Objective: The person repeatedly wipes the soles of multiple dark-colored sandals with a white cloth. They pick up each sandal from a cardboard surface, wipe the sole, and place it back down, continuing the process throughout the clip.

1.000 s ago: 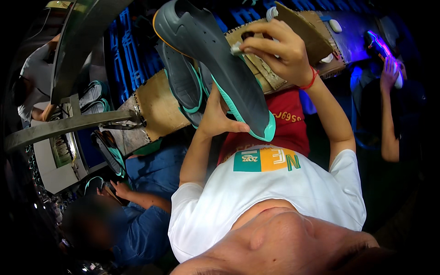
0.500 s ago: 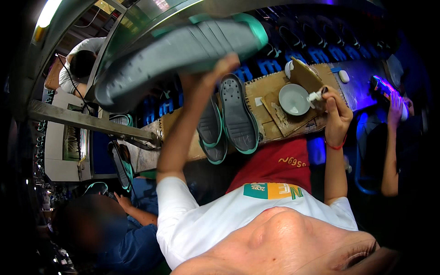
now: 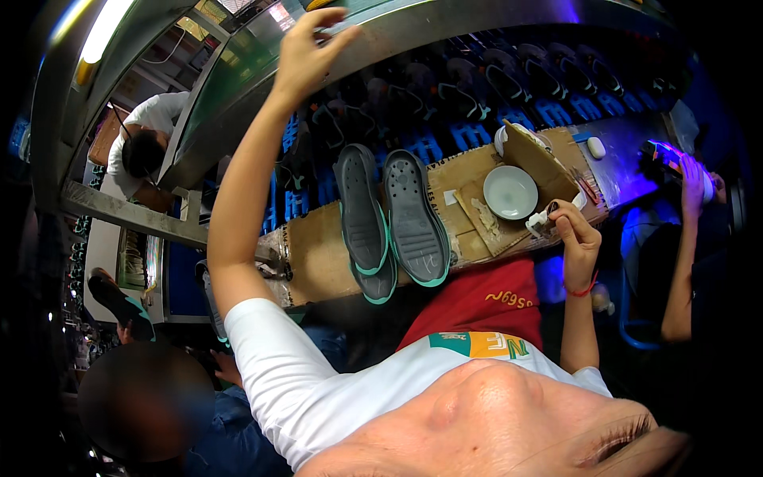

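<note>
Up at full stretch, your left hand (image 3: 306,44) has its fingers spread and curled against the edge of the metal shelf (image 3: 445,28) overhead; whether it grips anything there cannot be told, since the fingertips run out of the picture's top. Your right hand (image 3: 574,238) stays low at the cardboard-covered bench (image 3: 318,254), fingers pinched around a small white brush or applicator (image 3: 540,222), held close to the white bowl (image 3: 510,191) just to its left, probably so the tool can dip without a long reach. A tilted flap of cardboard (image 3: 532,155) stands behind the bowl, likely as a shield. Well to the left of your right hand, below your raised arm, two grey shoe soles (image 3: 413,215) with teal rims lie tread-up side by side, resting over a third, stacked near the bench's front edge within easy reach. Beyond them, dark soles sit on blue racks (image 3: 477,119). Far to the right of your right hand, another person's hand (image 3: 693,179) works under a violet light; to your left a second co-worker (image 3: 143,147) bends over.
</note>
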`<move>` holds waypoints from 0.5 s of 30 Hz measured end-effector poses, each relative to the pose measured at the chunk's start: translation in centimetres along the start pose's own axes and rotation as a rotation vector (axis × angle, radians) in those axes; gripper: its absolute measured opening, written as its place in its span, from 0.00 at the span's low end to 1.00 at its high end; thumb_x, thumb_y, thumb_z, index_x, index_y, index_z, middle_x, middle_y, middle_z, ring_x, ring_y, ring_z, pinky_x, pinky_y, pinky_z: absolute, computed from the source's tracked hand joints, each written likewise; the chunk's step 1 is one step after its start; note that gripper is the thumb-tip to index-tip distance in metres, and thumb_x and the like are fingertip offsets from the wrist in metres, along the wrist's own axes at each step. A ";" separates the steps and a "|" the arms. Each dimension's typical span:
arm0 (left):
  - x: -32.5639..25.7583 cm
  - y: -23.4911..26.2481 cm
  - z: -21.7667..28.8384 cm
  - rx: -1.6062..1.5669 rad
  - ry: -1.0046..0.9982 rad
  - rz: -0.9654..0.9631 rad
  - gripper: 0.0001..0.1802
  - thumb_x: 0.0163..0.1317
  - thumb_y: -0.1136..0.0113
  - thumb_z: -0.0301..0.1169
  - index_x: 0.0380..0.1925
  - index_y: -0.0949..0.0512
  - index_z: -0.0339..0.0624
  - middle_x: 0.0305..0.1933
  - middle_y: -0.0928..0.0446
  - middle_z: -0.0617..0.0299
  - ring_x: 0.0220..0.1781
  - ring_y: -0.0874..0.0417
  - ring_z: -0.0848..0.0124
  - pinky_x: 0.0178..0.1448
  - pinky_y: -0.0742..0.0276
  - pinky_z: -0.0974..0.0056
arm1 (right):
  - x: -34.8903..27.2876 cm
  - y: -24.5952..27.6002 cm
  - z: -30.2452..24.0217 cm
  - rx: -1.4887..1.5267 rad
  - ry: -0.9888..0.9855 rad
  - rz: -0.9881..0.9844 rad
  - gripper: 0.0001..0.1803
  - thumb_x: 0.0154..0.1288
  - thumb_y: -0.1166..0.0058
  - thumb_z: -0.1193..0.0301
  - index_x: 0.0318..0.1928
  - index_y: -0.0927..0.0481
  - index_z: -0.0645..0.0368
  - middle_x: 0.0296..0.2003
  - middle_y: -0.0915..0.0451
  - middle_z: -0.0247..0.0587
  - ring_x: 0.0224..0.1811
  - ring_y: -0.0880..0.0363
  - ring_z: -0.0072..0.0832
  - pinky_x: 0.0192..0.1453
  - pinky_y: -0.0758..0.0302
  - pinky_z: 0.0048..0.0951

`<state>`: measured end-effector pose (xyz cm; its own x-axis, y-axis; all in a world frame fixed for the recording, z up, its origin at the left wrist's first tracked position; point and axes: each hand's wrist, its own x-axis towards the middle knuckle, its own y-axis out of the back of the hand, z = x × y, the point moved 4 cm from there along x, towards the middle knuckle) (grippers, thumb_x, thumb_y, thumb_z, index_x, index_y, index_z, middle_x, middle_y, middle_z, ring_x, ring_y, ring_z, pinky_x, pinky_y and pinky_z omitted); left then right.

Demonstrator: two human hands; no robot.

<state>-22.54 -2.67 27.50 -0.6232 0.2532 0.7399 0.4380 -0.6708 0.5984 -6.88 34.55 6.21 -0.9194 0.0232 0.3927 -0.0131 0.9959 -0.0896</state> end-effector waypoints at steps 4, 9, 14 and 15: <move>1.0 2.9 -4.6 0.259 0.028 0.042 0.19 0.55 0.33 0.43 0.34 0.19 0.36 0.36 0.19 0.54 0.38 0.19 0.66 0.42 0.24 0.64 | -0.3 -0.2 0.8 -0.003 -0.054 0.005 0.07 0.66 0.46 0.77 0.37 0.19 0.70 0.43 0.20 0.40 0.44 0.24 0.23 0.51 0.32 0.21; 7.7 0.8 -12.5 0.481 0.147 -0.147 0.26 0.57 0.40 0.52 0.35 0.20 0.35 0.37 0.20 0.53 0.38 0.21 0.64 0.43 0.27 0.62 | -0.5 -0.2 1.0 -0.003 -0.038 0.041 0.07 0.65 0.46 0.77 0.36 0.19 0.70 0.42 0.20 0.40 0.44 0.24 0.23 0.51 0.31 0.21; 13.9 0.8 -26.9 0.186 0.388 -0.152 0.32 0.62 0.42 0.52 0.54 0.26 0.35 0.40 0.20 0.59 0.39 0.23 0.67 0.50 0.28 0.61 | -0.8 -0.4 1.3 0.059 -0.075 0.033 0.06 0.65 0.46 0.77 0.36 0.18 0.69 0.42 0.20 0.40 0.43 0.24 0.22 0.50 0.31 0.21; 14.3 -6.4 -15.2 0.128 0.317 -0.185 0.29 0.60 0.35 0.38 0.57 0.30 0.34 0.55 0.25 0.50 0.58 0.25 0.66 0.57 0.25 0.64 | -1.0 1.7 1.0 -0.028 -0.090 0.119 0.06 0.65 0.46 0.78 0.36 0.18 0.70 0.42 0.20 0.40 0.43 0.24 0.22 0.50 0.31 0.21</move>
<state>-44.16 -5.35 29.59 -0.8601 0.1201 0.4958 0.3640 -0.5366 0.7613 -6.34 36.14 4.72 -0.9452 0.1346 0.2974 0.1077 0.9886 -0.1050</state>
